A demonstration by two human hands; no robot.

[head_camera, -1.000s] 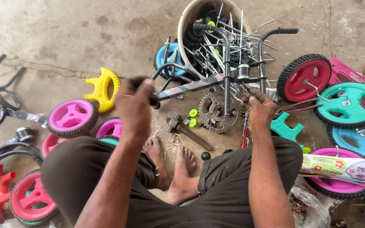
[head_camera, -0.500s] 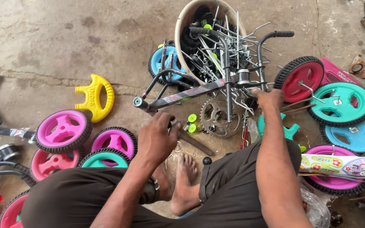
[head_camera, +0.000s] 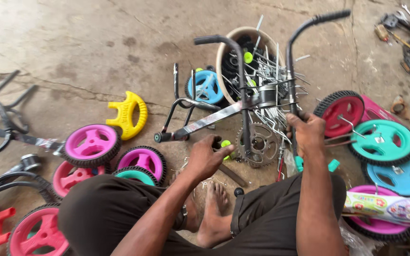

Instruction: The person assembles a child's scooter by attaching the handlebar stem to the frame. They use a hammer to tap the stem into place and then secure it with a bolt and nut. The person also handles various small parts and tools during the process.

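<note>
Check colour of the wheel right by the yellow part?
Pink wheel with a black tyre, beside the yellow part; head view.
</note>
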